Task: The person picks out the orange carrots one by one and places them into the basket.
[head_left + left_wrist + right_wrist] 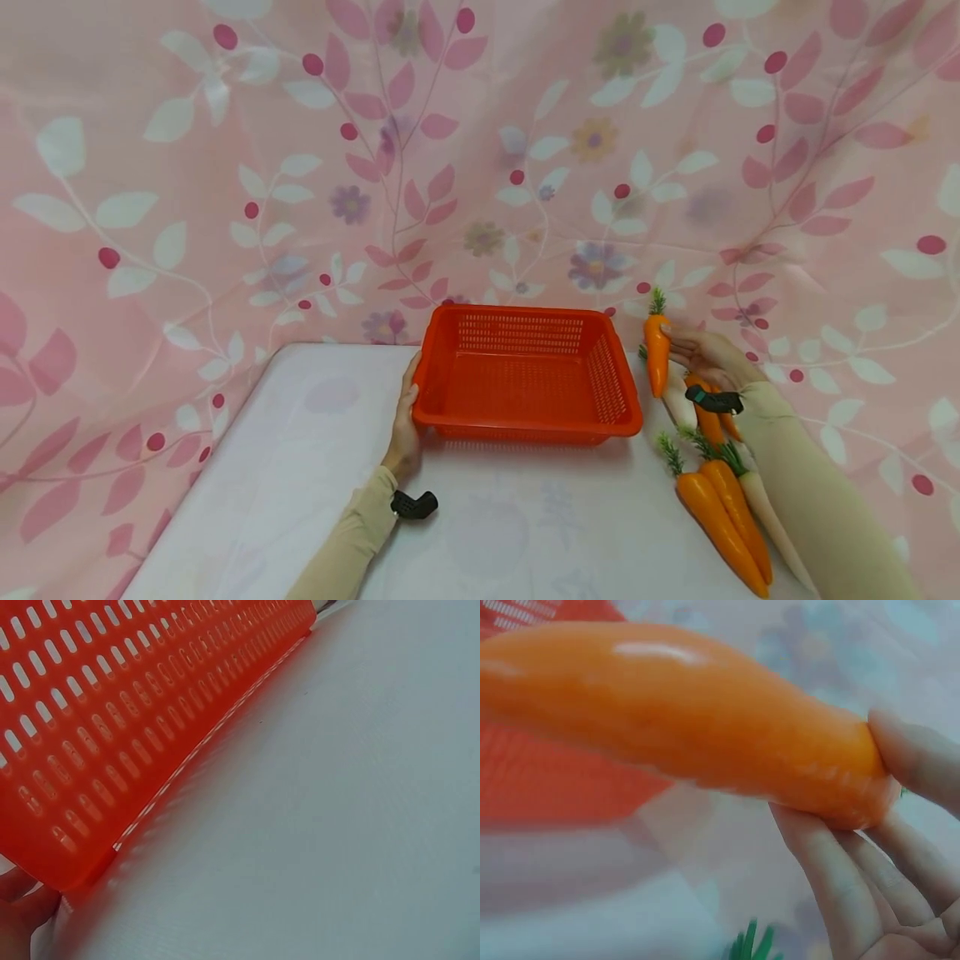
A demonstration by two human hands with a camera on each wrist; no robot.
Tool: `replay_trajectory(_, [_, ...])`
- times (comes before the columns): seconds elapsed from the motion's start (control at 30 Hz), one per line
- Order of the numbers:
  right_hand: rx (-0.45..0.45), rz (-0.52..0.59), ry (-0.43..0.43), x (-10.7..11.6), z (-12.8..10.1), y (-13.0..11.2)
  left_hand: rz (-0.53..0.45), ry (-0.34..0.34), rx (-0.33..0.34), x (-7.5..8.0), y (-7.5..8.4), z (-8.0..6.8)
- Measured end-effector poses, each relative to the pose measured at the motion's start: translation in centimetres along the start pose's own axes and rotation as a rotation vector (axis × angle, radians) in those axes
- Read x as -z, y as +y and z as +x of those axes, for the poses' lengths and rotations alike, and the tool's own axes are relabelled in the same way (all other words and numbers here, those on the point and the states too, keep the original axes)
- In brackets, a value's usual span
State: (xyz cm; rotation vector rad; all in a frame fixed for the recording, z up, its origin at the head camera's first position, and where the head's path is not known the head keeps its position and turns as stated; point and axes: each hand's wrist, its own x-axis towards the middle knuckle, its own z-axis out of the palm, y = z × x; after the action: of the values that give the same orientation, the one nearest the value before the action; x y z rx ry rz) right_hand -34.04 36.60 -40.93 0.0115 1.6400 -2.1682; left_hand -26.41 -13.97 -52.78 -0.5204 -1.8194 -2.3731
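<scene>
My right hand (705, 354) pinches an orange carrot (657, 354) near its leafy top, thumb on one side and fingers on the other. The carrot hangs tip down, just right of the red plastic basket (517, 433). In the right wrist view the carrot (682, 712) lies across the picture, raised off the table. My left hand (405, 433) grips the basket's left side. Only a few fingers (30, 907) show by the basket's lower corner in the left wrist view. The basket has slotted walls, and its inside shows only its bare floor.
Two carrots (723, 517) lie side by side at the front right, next to a white radish (776, 525). Behind them are another white radish (678, 404) and more carrot (708, 421), partly hidden by my right hand and wrist. A pink floral curtain (480, 167) hangs behind the white table (315, 417).
</scene>
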Motion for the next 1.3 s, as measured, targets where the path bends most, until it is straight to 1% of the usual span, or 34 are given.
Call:
replay_trajectory(0.1, [0.017,-0.013,0.002,-1.0,0.3,-0.7,-0.006,-0.001,-0.005,0.0,0.0,0.0])
replay_trajectory(0.3, [0.042,-0.113,0.009,-3.7,1.2,-1.7,-0.020,0.010,-0.005,-0.2,0.0,0.0])
replay_trajectory(0.4, [0.049,-0.111,-0.022,-4.8,1.9,-1.8,-0.038,0.021,0.010,-0.2,-0.1,0.0])
replay_trajectory(0.57, [0.048,-0.090,-0.050,-6.4,3.1,-1.4,-0.028,0.035,0.023,-0.3,-0.2,0.0])
replay_trajectory(0.73, [0.026,-0.087,-0.063,-7.8,4.0,-1.0,-0.001,0.027,0.010,-0.3,0.0,-0.2])
replay_trajectory(0.83, [0.021,-0.065,-0.061,-8.8,4.6,-0.7,0.006,0.025,0.002,-0.2,0.0,-0.2])
replay_trajectory(0.93, [0.025,-0.076,-0.074,-9.8,5.3,-0.4,-0.013,0.018,-0.007,-0.1,0.0,-0.3])
replay_trajectory(1.03, [0.030,-0.111,-0.093,-10.9,6.0,0.0,-0.021,0.015,-0.015,0.1,-0.2,-0.2])
replay_trajectory(1.2, [0.008,-0.136,-0.115,-12.2,7.1,0.8,0.052,0.022,-0.033,0.3,-0.3,-0.1])
replay_trajectory(1.3, [-0.016,-0.136,-0.122,-13.0,7.8,1.4,0.075,0.022,-0.049,0.4,-0.4,-0.1])
